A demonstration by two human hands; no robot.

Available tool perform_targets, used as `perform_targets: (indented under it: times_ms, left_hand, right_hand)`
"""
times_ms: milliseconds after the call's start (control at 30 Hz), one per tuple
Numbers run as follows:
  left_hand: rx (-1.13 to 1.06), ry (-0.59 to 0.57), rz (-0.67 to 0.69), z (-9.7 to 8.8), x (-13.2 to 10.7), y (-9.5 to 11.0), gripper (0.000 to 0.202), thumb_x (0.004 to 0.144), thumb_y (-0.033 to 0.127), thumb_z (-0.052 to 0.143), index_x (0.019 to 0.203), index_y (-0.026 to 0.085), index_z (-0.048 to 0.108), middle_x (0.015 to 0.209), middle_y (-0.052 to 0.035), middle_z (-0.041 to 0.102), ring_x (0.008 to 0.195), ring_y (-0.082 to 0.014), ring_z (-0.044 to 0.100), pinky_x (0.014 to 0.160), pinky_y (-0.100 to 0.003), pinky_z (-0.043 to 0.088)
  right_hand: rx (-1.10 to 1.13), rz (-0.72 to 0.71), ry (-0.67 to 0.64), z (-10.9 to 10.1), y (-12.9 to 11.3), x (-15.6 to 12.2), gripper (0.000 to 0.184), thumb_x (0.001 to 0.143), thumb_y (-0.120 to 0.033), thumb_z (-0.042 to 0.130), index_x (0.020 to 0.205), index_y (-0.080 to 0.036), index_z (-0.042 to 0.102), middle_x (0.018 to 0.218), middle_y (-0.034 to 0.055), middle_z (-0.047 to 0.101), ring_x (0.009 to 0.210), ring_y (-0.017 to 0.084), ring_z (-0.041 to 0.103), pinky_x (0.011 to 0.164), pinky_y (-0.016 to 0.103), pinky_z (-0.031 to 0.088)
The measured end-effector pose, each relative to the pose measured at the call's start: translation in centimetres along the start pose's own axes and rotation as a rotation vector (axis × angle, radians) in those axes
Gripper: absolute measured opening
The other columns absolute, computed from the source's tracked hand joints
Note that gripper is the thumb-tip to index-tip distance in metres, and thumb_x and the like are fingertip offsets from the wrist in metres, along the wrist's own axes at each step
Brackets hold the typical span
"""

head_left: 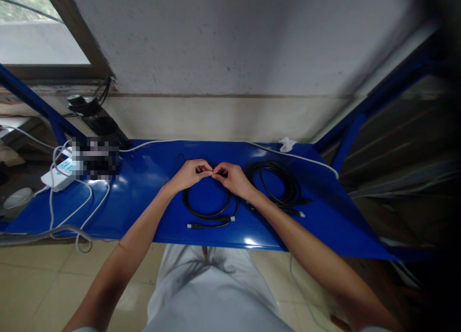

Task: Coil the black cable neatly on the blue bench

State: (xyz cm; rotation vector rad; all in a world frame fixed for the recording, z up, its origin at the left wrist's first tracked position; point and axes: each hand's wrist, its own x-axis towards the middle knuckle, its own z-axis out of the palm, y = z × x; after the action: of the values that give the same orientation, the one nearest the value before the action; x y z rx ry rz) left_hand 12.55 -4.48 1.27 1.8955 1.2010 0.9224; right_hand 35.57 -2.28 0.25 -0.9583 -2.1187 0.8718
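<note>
A coiled black cable (211, 208) lies in the middle of the blue table (151, 202), its two plug ends side by side near the front edge. My left hand (189, 174) and my right hand (232, 177) meet fingertip to fingertip over the far side of this coil. Both are pinched closed on something small and pale at the coil's top; I cannot make out what it is. A second coiled black cable (279, 183) lies just to the right of my right hand, untouched.
A white power strip (59, 173) with white leads sits at the table's left end, beside a blurred-out dark object. A white cord (288, 154) runs along the back edge. A blue frame (363, 111) rises at the right, a wall stands behind, and the floor is tiled.
</note>
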Motion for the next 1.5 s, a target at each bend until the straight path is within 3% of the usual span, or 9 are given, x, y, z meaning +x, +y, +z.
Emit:
perform_targets:
  times_ms: [233, 833, 1133, 1500]
  left_hand:
    - [0.002, -0.006, -0.003, 0.0, -0.1, -0.1, 0.02, 0.096, 0.037, 0.078, 0.102, 0.019, 0.084, 0.096, -0.0069, 0.082, 0.086, -0.0205, 0.073, 0.079, -0.032, 0.053]
    - [-0.006, 0.015, 0.029, 0.2, 0.1, -0.4, 0.013, 0.093, 0.032, 0.08, 0.093, 0.019, 0.082, 0.092, -0.0049, 0.08, 0.083, -0.0185, 0.072, 0.079, -0.032, 0.051]
    - [0.004, -0.02, 0.044, 0.2, 0.0, -0.1, 0.008, 0.093, 0.026, 0.074, 0.095, 0.018, 0.077, 0.095, -0.0058, 0.08, 0.086, -0.0191, 0.073, 0.084, -0.034, 0.054]
    - [-0.012, -0.075, 0.006, -0.7, -0.1, 0.6, 0.017, 0.095, 0.037, 0.075, 0.095, 0.02, 0.074, 0.097, -0.0055, 0.078, 0.091, -0.0209, 0.072, 0.09, -0.036, 0.055]
  right_hand:
    - [0.013, -0.015, 0.013, 0.2, 0.0, 0.1, 0.008, 0.093, -0.015, 0.078, 0.097, -0.022, 0.076, 0.097, 0.0033, 0.082, 0.088, 0.02, 0.074, 0.085, 0.032, 0.053]
    - [0.029, -0.043, -0.01, 0.1, -0.2, 0.0, 0.019, 0.094, -0.011, 0.075, 0.108, -0.022, 0.072, 0.104, 0.0033, 0.08, 0.095, 0.021, 0.074, 0.09, 0.033, 0.054]
    - [-0.119, -0.14, -0.027, -0.1, -0.3, 0.0, 0.017, 0.096, -0.008, 0.074, 0.105, -0.022, 0.074, 0.106, 0.0058, 0.08, 0.101, 0.024, 0.072, 0.095, 0.037, 0.052]
    - [-0.232, -0.212, -0.047, 0.0, 0.0, 0.0, 0.011, 0.1, -0.01, 0.072, 0.103, -0.021, 0.074, 0.105, 0.007, 0.076, 0.1, 0.025, 0.07, 0.092, 0.035, 0.05]
